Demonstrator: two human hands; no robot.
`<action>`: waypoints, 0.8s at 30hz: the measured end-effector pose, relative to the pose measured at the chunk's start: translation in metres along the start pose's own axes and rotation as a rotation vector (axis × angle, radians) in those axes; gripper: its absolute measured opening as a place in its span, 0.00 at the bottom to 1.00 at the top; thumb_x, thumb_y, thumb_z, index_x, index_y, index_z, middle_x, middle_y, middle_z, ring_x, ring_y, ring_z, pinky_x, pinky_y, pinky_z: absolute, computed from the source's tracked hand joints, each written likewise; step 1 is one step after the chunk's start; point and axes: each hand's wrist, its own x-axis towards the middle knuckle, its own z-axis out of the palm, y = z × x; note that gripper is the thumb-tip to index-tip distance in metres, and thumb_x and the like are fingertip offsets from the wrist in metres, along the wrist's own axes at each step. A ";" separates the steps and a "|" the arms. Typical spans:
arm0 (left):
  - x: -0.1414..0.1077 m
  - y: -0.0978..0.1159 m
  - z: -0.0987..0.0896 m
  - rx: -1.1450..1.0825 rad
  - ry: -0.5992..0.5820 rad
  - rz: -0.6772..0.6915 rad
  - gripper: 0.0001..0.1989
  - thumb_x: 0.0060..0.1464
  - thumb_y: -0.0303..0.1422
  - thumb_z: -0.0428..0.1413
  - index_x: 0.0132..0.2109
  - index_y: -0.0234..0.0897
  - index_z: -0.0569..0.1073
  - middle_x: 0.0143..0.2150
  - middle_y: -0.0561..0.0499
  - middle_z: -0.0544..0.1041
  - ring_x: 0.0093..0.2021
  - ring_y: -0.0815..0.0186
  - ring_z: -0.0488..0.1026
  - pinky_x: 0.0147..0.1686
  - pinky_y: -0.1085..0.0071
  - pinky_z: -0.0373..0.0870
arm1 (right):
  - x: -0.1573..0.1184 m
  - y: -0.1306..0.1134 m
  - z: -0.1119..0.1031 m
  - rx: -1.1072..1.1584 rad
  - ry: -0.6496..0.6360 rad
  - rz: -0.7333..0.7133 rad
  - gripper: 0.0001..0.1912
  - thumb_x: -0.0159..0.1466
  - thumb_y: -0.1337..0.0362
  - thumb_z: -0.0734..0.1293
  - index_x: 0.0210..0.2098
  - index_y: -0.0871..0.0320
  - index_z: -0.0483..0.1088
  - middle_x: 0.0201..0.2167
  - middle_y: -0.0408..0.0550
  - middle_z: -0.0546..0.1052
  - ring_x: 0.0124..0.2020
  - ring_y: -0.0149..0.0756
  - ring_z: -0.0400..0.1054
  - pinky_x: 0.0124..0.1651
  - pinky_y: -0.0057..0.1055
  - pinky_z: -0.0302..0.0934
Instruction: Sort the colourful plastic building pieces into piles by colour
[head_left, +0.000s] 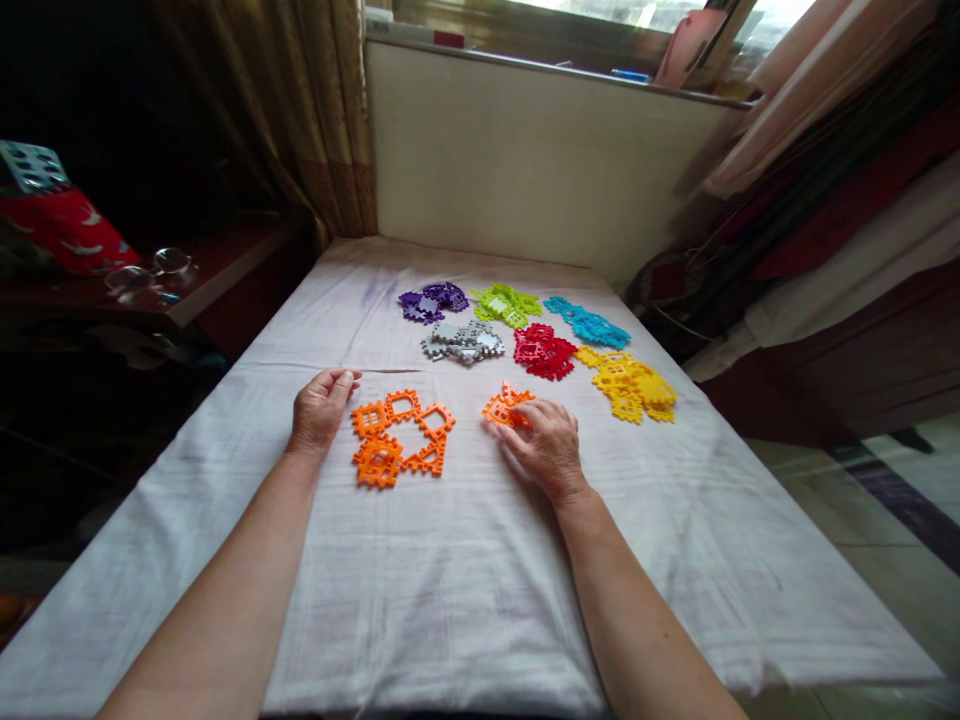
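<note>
My right hand (pixel 551 445) reaches over a small pile of orange interlocking plastic tiles (pixel 504 403), its fingers and thumb closed on a tile at the pile's near edge. The fingers partly hide this pile. My left hand (pixel 321 408) rests on the cloth with fingers curled and thumb pressed against them; nothing shows in it. Between the hands, several orange tiles lie in a rough ring: window-like square frames (pixel 403 404), a triangular tile (pixel 427 459) and a stacked-looking square one (pixel 378 461) at the near left.
Behind the orange tiles lie separate heaps of purple (pixel 431 301), grey (pixel 463 343), lime green (pixel 507 304), red (pixel 544 351), blue (pixel 587 322) and yellow tiles (pixel 630 384). A pale cloth (pixel 420 590) covers the table. Glasses (pixel 154 275) sit on a dark side table.
</note>
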 end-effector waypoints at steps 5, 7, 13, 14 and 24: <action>0.000 -0.001 0.000 -0.005 0.000 -0.001 0.14 0.49 0.42 0.58 0.36 0.38 0.79 0.36 0.48 0.81 0.37 0.65 0.77 0.40 0.69 0.75 | -0.001 0.000 0.002 -0.013 0.010 0.013 0.10 0.62 0.54 0.71 0.36 0.54 0.76 0.40 0.49 0.79 0.49 0.44 0.67 0.53 0.41 0.53; 0.000 -0.001 0.000 -0.009 0.000 -0.003 0.14 0.48 0.42 0.58 0.36 0.38 0.79 0.36 0.48 0.81 0.37 0.65 0.77 0.41 0.69 0.74 | -0.002 0.001 0.002 -0.015 0.011 0.019 0.09 0.60 0.56 0.72 0.35 0.54 0.77 0.41 0.49 0.79 0.49 0.45 0.67 0.53 0.41 0.54; 0.000 0.000 0.001 -0.010 0.004 -0.013 0.13 0.48 0.42 0.57 0.36 0.37 0.79 0.35 0.48 0.81 0.36 0.66 0.77 0.40 0.69 0.74 | -0.002 -0.008 0.003 0.035 0.056 -0.040 0.05 0.61 0.59 0.71 0.35 0.53 0.77 0.42 0.49 0.79 0.52 0.46 0.66 0.57 0.44 0.54; 0.000 0.000 0.001 -0.003 0.003 -0.010 0.13 0.48 0.42 0.57 0.36 0.37 0.79 0.35 0.48 0.81 0.36 0.66 0.77 0.39 0.69 0.74 | -0.003 -0.013 0.003 0.059 0.049 -0.071 0.05 0.62 0.60 0.70 0.36 0.53 0.77 0.43 0.48 0.79 0.52 0.45 0.66 0.58 0.44 0.53; -0.001 0.001 0.000 0.022 -0.006 -0.001 0.14 0.48 0.43 0.57 0.36 0.38 0.79 0.35 0.48 0.81 0.36 0.65 0.77 0.40 0.69 0.74 | -0.014 -0.072 0.008 0.150 -0.317 -0.357 0.13 0.60 0.55 0.73 0.42 0.52 0.77 0.39 0.48 0.79 0.41 0.41 0.68 0.47 0.39 0.60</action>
